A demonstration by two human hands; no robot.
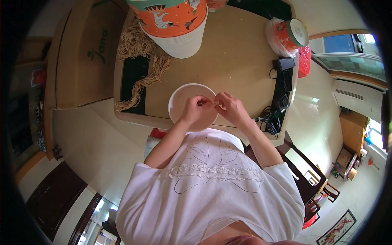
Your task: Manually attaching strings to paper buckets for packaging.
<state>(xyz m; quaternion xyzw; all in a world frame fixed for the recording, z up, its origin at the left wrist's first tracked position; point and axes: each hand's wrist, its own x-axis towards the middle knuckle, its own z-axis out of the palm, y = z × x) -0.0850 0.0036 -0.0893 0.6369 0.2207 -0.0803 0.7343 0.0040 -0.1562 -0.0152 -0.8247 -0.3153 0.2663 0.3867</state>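
Note:
A round white tub [178, 100], its inside facing up, rests at the table's near edge against my white shirt. Over its opening, my left hand [195, 108] is closed in a pinch. My right hand [231, 108] is closed at the tub's right rim, with its fingertips meeting those of the left. A small pale bit shows between the fingertips, too small to name. Left of the tub, a bundle of beige cords [150, 77] trails toward the table's left edge.
A tall stack of orange-printed tubs [173, 22] stands at the far left beside more cords [136, 38]. Another printed tub [288, 36] in clear plastic sits far right. Black adapters and cables [281, 102] line the right edge. A large cardboard box [83, 61] stands left.

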